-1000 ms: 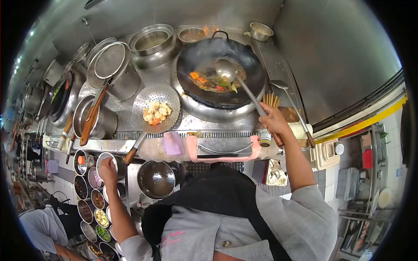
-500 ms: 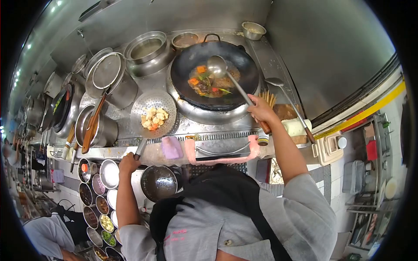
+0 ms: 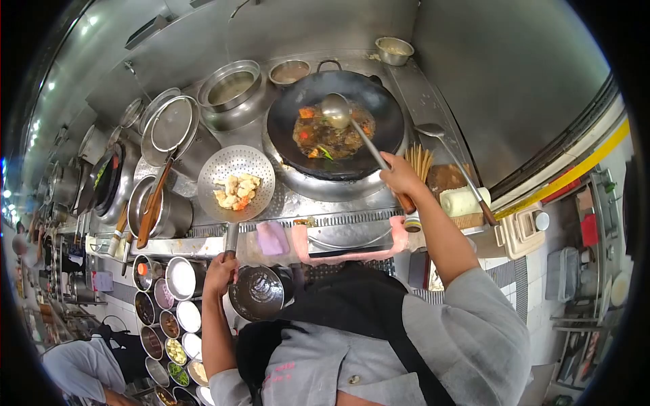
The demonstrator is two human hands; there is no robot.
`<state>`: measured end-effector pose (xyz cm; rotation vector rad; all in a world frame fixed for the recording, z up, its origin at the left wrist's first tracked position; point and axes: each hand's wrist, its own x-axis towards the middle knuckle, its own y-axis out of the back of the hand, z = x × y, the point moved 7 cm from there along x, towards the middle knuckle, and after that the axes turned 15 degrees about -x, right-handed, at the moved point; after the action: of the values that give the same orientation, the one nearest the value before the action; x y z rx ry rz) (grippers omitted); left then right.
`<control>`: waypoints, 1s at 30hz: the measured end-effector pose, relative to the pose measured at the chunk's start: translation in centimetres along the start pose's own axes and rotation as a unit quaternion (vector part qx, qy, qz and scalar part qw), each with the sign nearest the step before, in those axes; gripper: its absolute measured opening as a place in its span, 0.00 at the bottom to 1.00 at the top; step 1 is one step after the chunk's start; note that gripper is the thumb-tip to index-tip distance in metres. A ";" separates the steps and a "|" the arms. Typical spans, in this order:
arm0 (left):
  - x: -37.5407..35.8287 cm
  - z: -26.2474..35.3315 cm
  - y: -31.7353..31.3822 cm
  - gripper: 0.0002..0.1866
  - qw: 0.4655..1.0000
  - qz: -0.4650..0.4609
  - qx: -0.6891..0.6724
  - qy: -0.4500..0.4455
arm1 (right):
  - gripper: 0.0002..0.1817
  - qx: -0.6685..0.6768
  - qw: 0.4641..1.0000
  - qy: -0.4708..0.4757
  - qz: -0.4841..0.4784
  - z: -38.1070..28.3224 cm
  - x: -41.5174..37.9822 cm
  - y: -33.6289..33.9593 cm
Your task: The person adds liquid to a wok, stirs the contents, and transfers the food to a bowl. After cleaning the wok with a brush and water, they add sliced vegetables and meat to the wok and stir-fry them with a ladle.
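Observation:
My left hand is wrapped round the handle of a round perforated strainer. Pale chunks of food lie in the strainer, left of the wok. My right hand grips the handle of a long metal ladle. The ladle's bowl rests in the food inside the black wok, on the stove. Orange, red and green pieces sit in brown sauce there.
Metal pots and a mesh strainer stand at the left. A spatula lies at the right. Ingredient bowls and a co-worker are at the lower left. A pink cloth lies on the front edge.
My left hand has shifted right, and the strainer's handle now points more straight down. My right hand and the ladle have moved slightly left. The food in the wok has spread.

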<state>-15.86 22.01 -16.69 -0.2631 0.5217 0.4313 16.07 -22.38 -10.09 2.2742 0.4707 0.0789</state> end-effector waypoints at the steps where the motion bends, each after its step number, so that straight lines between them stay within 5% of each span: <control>1: -1.0 1.1 -0.3 0.06 1.000 0.009 0.020 -0.012 | 0.36 -0.121 0.985 0.088 0.086 2.2 0.3 -0.1; 2: -1.9 1.9 -0.7 0.06 0.999 0.017 0.039 -0.022 | 0.36 -0.239 0.940 0.173 0.169 2.6 -0.3 -0.1; 5: -3.4 4.5 -1.8 0.06 0.997 0.021 0.042 -0.064 | 0.36 -0.085 0.996 0.003 -0.030 -0.3 -4.2 2.6; 8: -3.8 6.5 -3.6 0.06 0.997 0.002 0.032 -0.069 | 0.36 0.079 0.986 -0.107 -0.100 0.4 -4.6 3.5; 11: -3.6 8.9 -6.2 0.07 0.996 -0.013 0.032 -0.080 | 0.36 -0.112 0.984 0.046 0.131 2.0 -1.9 4.2; 14: -1.4 10.5 -8.7 0.07 0.995 -0.032 0.028 -0.091 | 0.36 -0.260 0.928 0.115 0.240 3.7 -1.5 2.6; 16: 0.6 11.1 -10.8 0.07 0.992 -0.058 0.039 -0.102 | 0.36 -0.036 0.998 -0.024 0.040 3.3 -2.8 3.0; 17: 1.7 11.5 -11.8 0.07 0.991 -0.071 0.044 -0.108 | 0.36 0.079 0.991 -0.093 -0.062 2.9 -3.7 2.3; 20: 4.0 12.4 -14.6 0.06 0.991 -0.079 0.057 -0.095 | 0.35 0.153 0.986 -0.057 -0.036 3.2 -2.0 2.3; 24: 6.7 13.1 -16.9 0.06 0.991 -0.104 0.032 -0.079 | 0.36 0.007 0.997 -0.019 0.069 2.6 3.3 2.2; 30: 11.0 13.8 -17.6 0.09 0.959 -0.008 0.209 -0.189 | 0.37 0.176 0.975 -0.054 -0.122 0.9 -0.8 1.7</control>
<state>6.67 14.97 -8.71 0.2224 0.2248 0.3346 15.99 -24.33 -9.43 2.5265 0.7511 -0.2710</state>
